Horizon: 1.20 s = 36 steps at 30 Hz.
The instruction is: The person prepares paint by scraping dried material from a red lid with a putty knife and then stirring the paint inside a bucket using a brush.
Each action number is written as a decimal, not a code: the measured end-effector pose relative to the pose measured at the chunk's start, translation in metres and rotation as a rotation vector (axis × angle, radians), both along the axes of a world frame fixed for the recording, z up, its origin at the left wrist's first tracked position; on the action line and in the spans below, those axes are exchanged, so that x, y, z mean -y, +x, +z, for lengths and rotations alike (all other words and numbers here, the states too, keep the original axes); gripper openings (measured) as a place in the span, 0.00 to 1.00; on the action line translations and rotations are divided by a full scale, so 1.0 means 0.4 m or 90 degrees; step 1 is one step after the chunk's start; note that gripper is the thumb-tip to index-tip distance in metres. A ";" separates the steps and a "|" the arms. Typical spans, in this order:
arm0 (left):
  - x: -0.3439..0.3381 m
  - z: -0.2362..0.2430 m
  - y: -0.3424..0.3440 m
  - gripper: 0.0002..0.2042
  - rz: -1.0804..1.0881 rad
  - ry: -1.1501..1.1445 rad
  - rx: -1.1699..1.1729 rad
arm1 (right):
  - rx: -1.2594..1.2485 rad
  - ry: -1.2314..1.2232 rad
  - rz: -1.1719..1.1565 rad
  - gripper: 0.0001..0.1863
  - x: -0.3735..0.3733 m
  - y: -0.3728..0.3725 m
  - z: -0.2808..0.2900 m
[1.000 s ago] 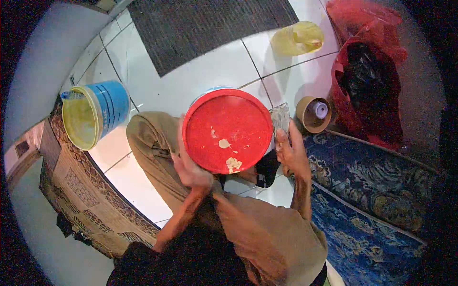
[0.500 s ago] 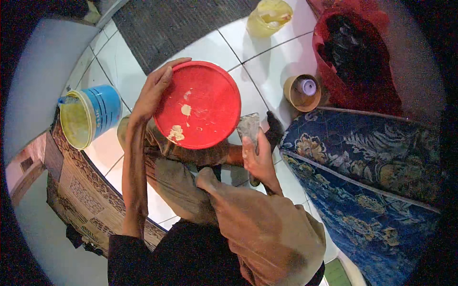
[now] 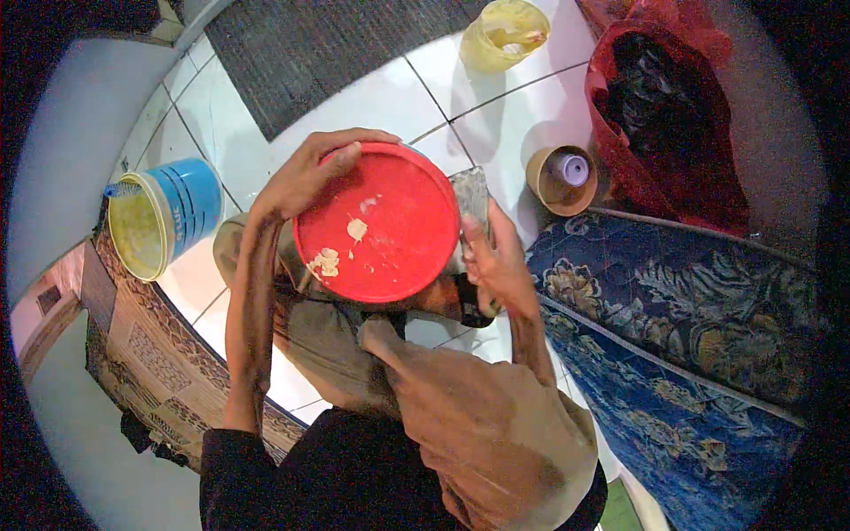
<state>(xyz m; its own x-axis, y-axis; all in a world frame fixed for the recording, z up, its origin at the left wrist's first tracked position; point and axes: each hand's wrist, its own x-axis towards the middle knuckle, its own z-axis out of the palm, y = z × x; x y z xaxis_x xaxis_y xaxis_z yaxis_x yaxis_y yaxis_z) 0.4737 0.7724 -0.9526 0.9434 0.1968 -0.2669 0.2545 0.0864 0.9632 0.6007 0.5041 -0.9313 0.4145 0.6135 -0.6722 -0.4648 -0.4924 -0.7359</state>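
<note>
My left hand (image 3: pixel 312 175) grips the upper left rim of a red round lid (image 3: pixel 390 226), thumb on top and fingers over the edge. Cream smears and a crusty lump mark the lid's face, which is tilted up above my lap. Whether a tub sits beneath it is hidden. My right hand (image 3: pixel 505 265) is closed around the handle of a putty knife (image 3: pixel 471 193). The knife's wide, stained grey blade points up and lies against or just beside the lid's right edge.
A blue bucket (image 3: pixel 190 208) with a yellowish inside lies tipped on the left. Ahead are a yellow container (image 3: pixel 509 40) and a grey mat (image 3: pixel 301 62). To the right are a tan pot (image 3: pixel 553 190) with a purple cup (image 3: pixel 574 170), a red sack (image 3: pixel 708 168) and a blue floral mattress (image 3: pixel 673 283).
The lid has come down and slightly right with my left hand. My right hand has raised the putty knife, bringing its blade up along the lid's right rim.
</note>
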 end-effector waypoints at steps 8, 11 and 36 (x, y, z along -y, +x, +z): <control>0.002 -0.004 0.059 0.31 -0.128 -0.130 0.011 | 0.000 -0.041 0.155 0.22 -0.034 0.103 0.027; 0.008 -0.014 0.067 0.30 -0.137 -0.162 0.029 | 0.119 0.013 0.225 0.28 -0.042 0.134 0.020; 0.228 0.010 -0.145 0.26 0.487 0.137 -0.036 | -0.041 -0.042 0.091 0.19 0.029 0.078 0.025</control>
